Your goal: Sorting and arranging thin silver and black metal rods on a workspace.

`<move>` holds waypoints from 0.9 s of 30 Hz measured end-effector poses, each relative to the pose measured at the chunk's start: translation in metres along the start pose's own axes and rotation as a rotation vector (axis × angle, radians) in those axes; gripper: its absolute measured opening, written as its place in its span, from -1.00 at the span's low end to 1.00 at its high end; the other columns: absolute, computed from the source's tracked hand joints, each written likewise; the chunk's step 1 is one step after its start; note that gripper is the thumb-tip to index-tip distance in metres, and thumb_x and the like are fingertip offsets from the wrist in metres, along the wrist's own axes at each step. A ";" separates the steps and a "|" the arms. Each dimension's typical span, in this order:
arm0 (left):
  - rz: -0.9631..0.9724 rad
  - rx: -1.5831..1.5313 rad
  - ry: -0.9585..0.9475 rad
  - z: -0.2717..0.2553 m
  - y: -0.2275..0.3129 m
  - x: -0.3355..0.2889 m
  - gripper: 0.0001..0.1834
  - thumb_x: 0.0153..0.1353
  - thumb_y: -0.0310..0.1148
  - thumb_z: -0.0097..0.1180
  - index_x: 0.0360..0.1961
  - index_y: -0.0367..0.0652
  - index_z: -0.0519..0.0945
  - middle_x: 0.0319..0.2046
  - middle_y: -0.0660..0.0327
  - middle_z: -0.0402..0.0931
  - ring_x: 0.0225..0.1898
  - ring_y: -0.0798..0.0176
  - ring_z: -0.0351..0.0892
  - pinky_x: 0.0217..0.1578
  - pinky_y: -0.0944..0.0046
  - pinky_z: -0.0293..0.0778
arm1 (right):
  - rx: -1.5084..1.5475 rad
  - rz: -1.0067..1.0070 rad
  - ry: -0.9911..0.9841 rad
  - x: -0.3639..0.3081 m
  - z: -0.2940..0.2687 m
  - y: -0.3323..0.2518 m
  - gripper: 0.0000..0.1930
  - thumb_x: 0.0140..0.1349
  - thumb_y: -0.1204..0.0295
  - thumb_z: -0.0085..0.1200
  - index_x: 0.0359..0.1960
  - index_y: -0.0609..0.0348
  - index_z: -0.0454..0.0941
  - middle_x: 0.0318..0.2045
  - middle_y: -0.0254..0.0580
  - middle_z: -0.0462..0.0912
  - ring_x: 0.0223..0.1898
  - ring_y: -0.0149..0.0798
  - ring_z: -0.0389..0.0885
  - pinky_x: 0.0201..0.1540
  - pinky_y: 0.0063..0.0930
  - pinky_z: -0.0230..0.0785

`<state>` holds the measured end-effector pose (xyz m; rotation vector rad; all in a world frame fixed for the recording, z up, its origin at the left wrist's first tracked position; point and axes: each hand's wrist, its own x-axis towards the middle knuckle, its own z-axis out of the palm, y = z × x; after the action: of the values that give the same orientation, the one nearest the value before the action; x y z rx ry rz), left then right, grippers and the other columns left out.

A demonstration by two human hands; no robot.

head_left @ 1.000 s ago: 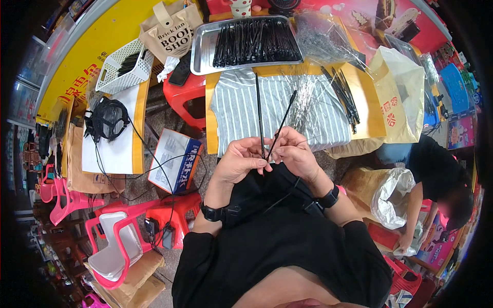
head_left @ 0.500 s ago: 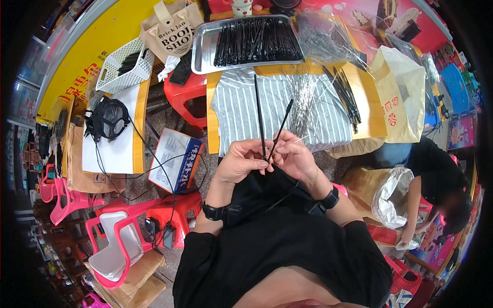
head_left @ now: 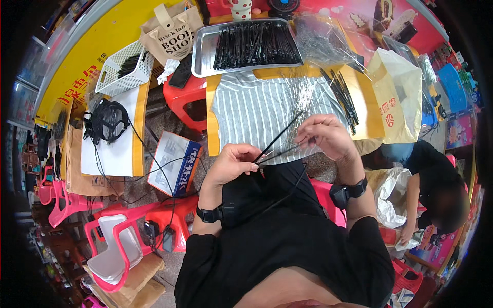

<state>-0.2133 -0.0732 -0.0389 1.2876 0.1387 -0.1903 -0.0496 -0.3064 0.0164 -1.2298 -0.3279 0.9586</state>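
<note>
My left hand (head_left: 233, 163) pinches the lower ends of two thin black rods (head_left: 280, 135), which fan out up and to the right. Over the near right part of a grey-and-white striped cloth (head_left: 246, 110) is my right hand (head_left: 330, 137). Its fingers are curled together close to the rods' far ends; what they grip, if anything, is too small to make out. Beside that hand a loose bunch of fine silvery wires (head_left: 307, 95) lies on the cloth. More black rods (head_left: 344, 97) lie to the right of the wires.
A metal tray (head_left: 204, 51) full of black rods stands at the back, with a clear plastic bag (head_left: 321, 43) beside it. At left are a white basket (head_left: 105, 77), black straps (head_left: 107, 120) and a box (head_left: 172, 164). Another person (head_left: 436, 179) bends at the right by a sack.
My hands have moved apart: the right one went right and up toward the silvery wires. Held in my left hand, the rods have tilted from nearly upright to slanting right.
</note>
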 end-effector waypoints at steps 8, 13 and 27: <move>-0.063 0.041 -0.034 -0.007 -0.009 -0.002 -0.67 -0.01 -0.71 0.11 -0.16 -0.27 0.51 -0.36 0.25 0.56 -0.40 0.43 0.57 -0.43 0.45 0.48 | -0.073 -0.242 0.052 -0.004 0.006 0.013 -0.84 0.30 0.47 -0.02 -0.24 0.31 0.57 -0.41 -0.15 0.66 -0.41 -0.39 0.63 -0.37 -0.62 0.43; -0.024 -0.160 -0.206 0.016 0.002 0.006 -0.62 0.10 -0.64 0.03 0.00 -0.31 0.42 -0.29 0.11 0.56 -0.35 0.33 0.60 -0.34 0.40 0.52 | -0.142 -0.333 0.100 -0.001 0.018 0.022 -0.84 0.33 0.45 -0.05 -0.27 0.27 0.55 -0.36 -0.21 0.65 -0.36 -0.44 0.59 -0.34 -0.60 0.40; -0.037 -0.317 -0.043 0.027 -0.013 0.013 -0.72 0.29 -0.44 0.01 -0.02 -0.34 0.53 -0.39 0.23 0.58 -0.53 0.52 0.47 -0.55 0.58 0.30 | -0.254 -0.518 0.186 -0.003 0.022 0.021 -0.83 0.34 0.48 -0.11 -0.25 0.33 0.51 -0.17 -0.09 0.61 -0.24 -0.36 0.59 -0.24 -0.54 0.43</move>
<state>-0.2036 -0.1036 -0.0469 0.9649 0.1496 -0.2179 -0.0756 -0.2938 0.0057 -1.3612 -0.5988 0.3609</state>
